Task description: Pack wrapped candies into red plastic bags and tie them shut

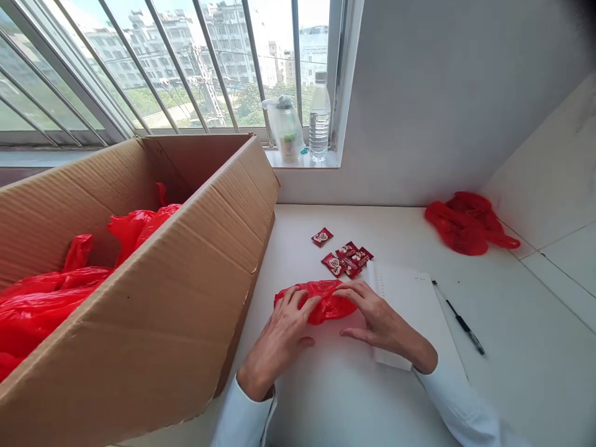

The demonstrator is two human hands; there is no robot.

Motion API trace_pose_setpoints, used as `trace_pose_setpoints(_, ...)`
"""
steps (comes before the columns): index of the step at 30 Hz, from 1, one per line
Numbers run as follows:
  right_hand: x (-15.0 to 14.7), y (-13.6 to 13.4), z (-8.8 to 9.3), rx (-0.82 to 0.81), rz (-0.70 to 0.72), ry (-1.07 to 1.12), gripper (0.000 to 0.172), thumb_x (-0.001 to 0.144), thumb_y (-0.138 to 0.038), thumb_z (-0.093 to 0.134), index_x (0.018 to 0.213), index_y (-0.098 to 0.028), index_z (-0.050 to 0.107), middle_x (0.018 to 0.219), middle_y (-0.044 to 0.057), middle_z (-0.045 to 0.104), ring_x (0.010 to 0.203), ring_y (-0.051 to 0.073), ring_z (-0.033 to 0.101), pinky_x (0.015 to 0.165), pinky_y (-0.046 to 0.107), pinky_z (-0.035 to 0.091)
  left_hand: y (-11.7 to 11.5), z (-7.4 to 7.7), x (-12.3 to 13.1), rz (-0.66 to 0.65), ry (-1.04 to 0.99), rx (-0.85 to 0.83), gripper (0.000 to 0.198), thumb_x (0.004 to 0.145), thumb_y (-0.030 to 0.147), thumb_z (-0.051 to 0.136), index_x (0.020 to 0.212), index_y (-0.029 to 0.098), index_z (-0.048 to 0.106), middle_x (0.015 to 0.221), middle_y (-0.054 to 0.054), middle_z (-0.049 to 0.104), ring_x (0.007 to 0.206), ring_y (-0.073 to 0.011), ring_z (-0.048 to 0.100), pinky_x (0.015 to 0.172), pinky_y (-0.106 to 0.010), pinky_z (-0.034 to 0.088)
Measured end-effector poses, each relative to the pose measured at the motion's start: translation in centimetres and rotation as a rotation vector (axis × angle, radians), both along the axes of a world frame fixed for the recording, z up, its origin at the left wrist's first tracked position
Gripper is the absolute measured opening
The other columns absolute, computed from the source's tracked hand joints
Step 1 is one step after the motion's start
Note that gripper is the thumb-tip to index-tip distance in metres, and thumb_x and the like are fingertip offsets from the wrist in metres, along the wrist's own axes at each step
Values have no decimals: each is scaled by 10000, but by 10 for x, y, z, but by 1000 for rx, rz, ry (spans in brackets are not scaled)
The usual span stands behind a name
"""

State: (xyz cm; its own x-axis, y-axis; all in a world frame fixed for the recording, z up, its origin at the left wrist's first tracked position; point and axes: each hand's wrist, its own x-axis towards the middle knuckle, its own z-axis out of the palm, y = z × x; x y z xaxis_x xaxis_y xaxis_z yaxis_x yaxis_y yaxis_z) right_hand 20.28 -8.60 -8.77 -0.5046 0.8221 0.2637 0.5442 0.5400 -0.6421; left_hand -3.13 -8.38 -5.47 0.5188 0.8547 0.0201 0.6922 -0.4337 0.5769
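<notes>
A crumpled red plastic bag [323, 304] lies on the white table between my two hands. My left hand [291, 323] rests over its left end, fingers spread and touching the plastic. At the bag's right end is my right hand [370, 313], fingers apart and curved, the fingertips at the plastic and the thumb off to the near side. Just beyond the bag lie several small dark red sachets [350, 259] in a loose cluster, with a single sachet [321, 236] apart from them. Whether anything is inside the bag cannot be seen.
A large open cardboard box [200, 279] with red plastic bags [51, 298] inside stands at the left. An open notebook [410, 292] and a pen [465, 326] lie right. Another red bag [465, 223] sits by the wall. A water bottle [319, 121] stands on the sill.
</notes>
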Motion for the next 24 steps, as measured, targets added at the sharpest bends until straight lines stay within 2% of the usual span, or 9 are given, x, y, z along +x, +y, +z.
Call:
trace_pose_setpoints(3,-10,6,-5,-23,-62,53,241,851,-175,567,1087,-218,584,1097,68,638,1033,236,559,886,399,462,6,-6,1,71,-69,-12,282,800,69,527,999,246,617,1029,-32,639,976,-237,552,854,-373,411)
trace_pose_setpoints(4,-12,9,-6,-55,-99,104,186,873,-162,521,1033,-219,598,1027,52,657,957,216,586,835,372,473,10,-6,1,94,-98,-25,142,842,137,513,900,222,611,901,-13,639,837,-201,557,765,-325,414)
trace_pose_setpoints(5,-14,12,-6,-94,-141,164,160,893,-172,490,994,-222,605,972,35,666,893,197,599,789,347,477,15,-5,0,118,-131,-41,99,872,218,507,813,207,585,783,11,609,720,-167,526,678,-285,393)
trace_pose_setpoints(8,-14,21,-3,-186,-261,326,134,918,-262,490,937,-230,619,891,4,670,807,170,610,717,301,476,28,-5,-3,192,-241,-90,306,901,390,465,671,191,487,602,52,455,576,-116,393,545,-239,295)
trace_pose_setpoints(12,-14,29,-1,-90,-370,359,130,883,-257,550,991,-230,617,1005,24,656,929,183,604,838,330,472,39,-19,-1,258,-371,-155,347,878,425,451,621,196,408,598,44,398,581,-114,353,517,-231,272)
trace_pose_setpoints(15,-18,28,-2,21,-312,279,172,869,-251,577,1038,-243,609,1112,49,614,1090,216,535,939,371,431,41,-31,4,266,-449,-199,342,836,439,490,613,203,382,600,39,399,585,-118,360,512,-229,289)
trace_pose_setpoints(17,-23,26,-3,47,-234,183,199,840,-216,609,1037,-246,609,1114,57,611,1115,237,504,936,385,426,41,-36,6,262,-489,-216,335,814,445,511,612,200,402,606,37,419,590,-119,378,519,-226,308)
trace_pose_setpoints(21,-32,23,-5,-5,-218,111,106,836,-121,570,857,-222,593,882,28,639,879,205,540,789,347,443,42,-41,1,282,-529,-221,363,802,485,521,607,182,479,604,28,477,580,-117,405,520,-221,334)
trace_pose_setpoints(24,-26,19,-6,-31,-260,148,138,860,-159,550,734,-215,547,769,8,610,804,190,523,709,312,423,44,-46,-10,335,-531,-195,395,817,515,506,635,167,543,595,20,518,578,-126,463,515,-220,358)
